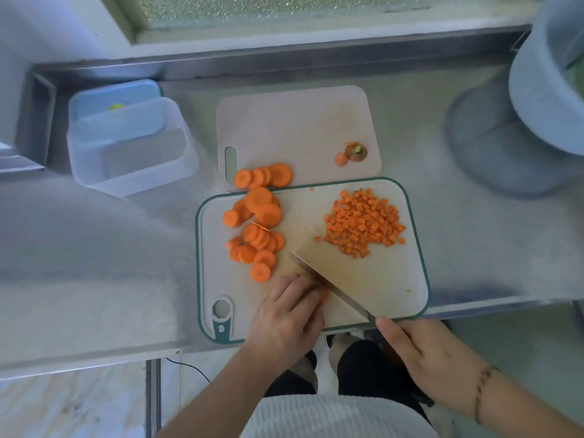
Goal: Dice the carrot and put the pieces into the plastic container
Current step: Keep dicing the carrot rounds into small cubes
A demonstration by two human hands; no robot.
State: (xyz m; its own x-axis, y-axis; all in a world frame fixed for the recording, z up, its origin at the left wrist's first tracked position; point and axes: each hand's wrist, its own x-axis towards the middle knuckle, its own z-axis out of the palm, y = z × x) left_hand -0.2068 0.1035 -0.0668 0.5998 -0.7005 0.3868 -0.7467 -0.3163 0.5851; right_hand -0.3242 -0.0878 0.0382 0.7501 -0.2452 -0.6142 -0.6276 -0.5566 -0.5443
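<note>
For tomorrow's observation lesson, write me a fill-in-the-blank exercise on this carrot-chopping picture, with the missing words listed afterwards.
1. The right hand grips a ____.
2. The pile of diced carrot lies on the ____-rimmed cutting board.
3. The clear plastic container holds ____ carrot pieces.
4. The left hand holds down carrot beside the ____.

Missing words: knife; green; no; blade

carrot slices [257, 230]: orange | diced carrot [363, 224]: orange | near cutting board [379, 279]: cream, dark green rim | far cutting board [294, 128]: pale pink | container [132, 143]: clear | lid [117, 99]: blue
</note>
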